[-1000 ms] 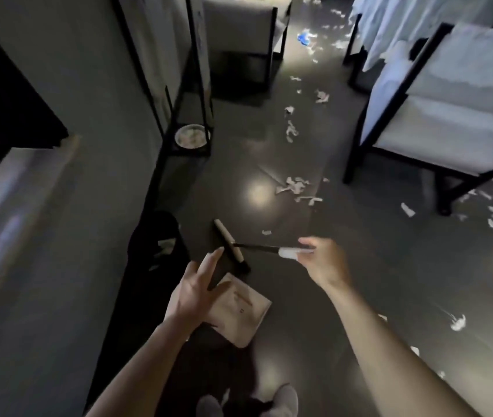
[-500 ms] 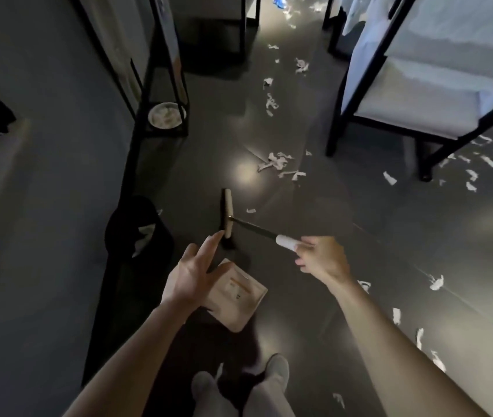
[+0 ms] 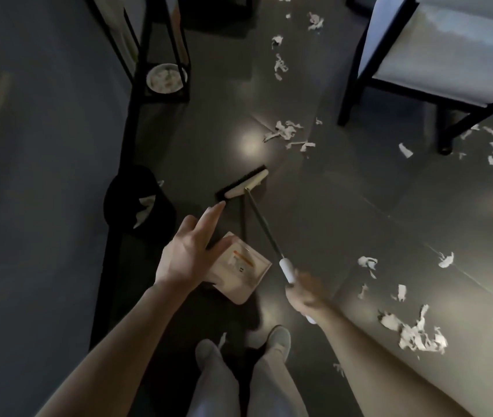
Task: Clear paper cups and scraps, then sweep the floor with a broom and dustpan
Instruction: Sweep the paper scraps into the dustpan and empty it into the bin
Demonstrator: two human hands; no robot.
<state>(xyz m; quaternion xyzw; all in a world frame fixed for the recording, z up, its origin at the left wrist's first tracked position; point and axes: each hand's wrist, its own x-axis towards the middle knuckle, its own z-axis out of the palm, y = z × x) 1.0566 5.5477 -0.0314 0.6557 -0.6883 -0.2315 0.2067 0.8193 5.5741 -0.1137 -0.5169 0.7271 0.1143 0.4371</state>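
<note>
My right hand [image 3: 305,291] grips the white end of the broom handle [image 3: 287,270]; it is motion-blurred. The broom head [image 3: 243,186] rests on the dark floor just ahead, bristles facing away. My left hand [image 3: 192,251] holds the cream dustpan [image 3: 243,272] by its left corner, thumb on top and index finger stretched forward. Torn white paper scraps [image 3: 287,132] lie beyond the broom, and a bigger pile [image 3: 416,335] lies on the floor to my right.
A black bin [image 3: 138,200] with white scraps in it stands to the left by a black-framed rack [image 3: 149,94]. A round white dish [image 3: 165,78] sits in the rack's base. A white-cushioned, black-legged chair [image 3: 437,70] stands at the right, with scraps beneath.
The broom head swung from pointing left across me to lying ahead, and my right hand dropped lower and closer. The view tilted down. My left hand and the dustpan stayed together.
</note>
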